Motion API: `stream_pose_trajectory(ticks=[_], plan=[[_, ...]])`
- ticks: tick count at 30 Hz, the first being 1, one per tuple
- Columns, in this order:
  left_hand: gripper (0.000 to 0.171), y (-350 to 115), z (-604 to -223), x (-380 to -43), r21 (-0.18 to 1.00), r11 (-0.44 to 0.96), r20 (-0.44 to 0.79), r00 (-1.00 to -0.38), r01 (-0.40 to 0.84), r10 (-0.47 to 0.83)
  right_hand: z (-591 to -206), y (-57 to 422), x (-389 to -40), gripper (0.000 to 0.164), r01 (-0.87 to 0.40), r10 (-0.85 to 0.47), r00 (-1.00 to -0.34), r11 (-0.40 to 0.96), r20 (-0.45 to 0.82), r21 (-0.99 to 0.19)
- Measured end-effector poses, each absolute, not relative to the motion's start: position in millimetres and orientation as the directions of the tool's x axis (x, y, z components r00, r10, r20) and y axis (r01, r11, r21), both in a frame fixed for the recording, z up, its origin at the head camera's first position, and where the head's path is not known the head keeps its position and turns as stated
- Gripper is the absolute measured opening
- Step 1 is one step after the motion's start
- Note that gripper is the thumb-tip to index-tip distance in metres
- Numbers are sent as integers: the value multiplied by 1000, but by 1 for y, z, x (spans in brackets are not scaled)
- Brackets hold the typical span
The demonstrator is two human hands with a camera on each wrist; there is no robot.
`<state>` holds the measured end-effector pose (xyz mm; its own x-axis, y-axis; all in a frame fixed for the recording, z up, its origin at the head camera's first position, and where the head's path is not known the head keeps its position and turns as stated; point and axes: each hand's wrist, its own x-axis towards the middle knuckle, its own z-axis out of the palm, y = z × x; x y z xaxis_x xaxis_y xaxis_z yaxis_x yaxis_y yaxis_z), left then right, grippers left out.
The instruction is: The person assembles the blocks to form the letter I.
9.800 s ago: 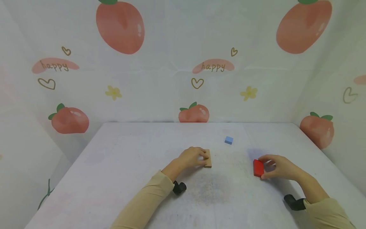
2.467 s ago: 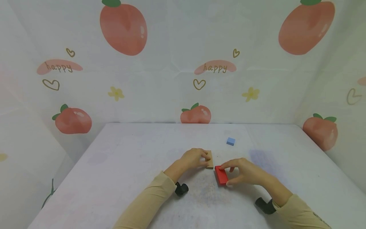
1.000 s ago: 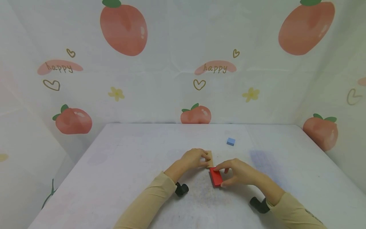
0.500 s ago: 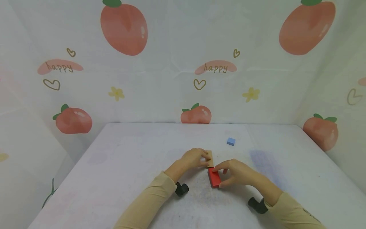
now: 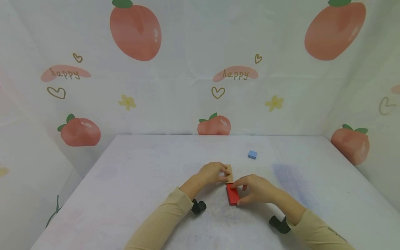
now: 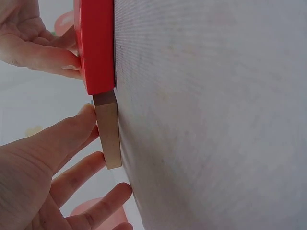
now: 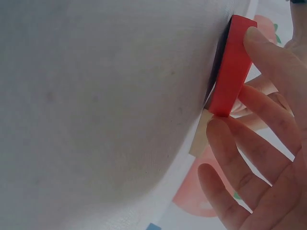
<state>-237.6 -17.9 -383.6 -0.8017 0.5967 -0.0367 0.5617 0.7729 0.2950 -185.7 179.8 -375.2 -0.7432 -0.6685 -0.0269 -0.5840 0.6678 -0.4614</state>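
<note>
Near the middle of the white table, a flat wooden block lies lengthwise away from me. My left hand holds it from the left, with thumb and fingertips on it in the left wrist view. Just on the near side, a red block is in line with it, end to end. Whether the ends touch, I cannot tell. My right hand pinches the red block from the right, thumb at its near end and fingers toward its far end. A dark shadow runs under the red block in the right wrist view.
A small blue block sits farther back, right of the wooden one. The white table ends at a fruit-print cloth. A black fitting juts from the left wrist, another black fitting from the right.
The right hand has brought the red block leftward from the right side to the wooden block's near end, shifting slightly left and straightening lately. The left hand and wooden block stay put.
</note>
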Motion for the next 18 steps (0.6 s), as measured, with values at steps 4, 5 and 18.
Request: stream_pose_trajectory(ticks=[4, 5, 18], plan=[[28, -18, -383, -238, 300, 769, -38, -799, 564, 600, -375, 179, -185, 43, -570, -657, -753, 679, -37, -462], [28, -18, -383, -237, 300, 769, -37, -799, 565, 601, -375, 179, -185, 43, -569, -656, -754, 681, -38, -461], [28, -18, -383, -237, 294, 774, -32, -804, 561, 594, -376, 177, -185, 47, -566, -650, -758, 689, -42, -454]])
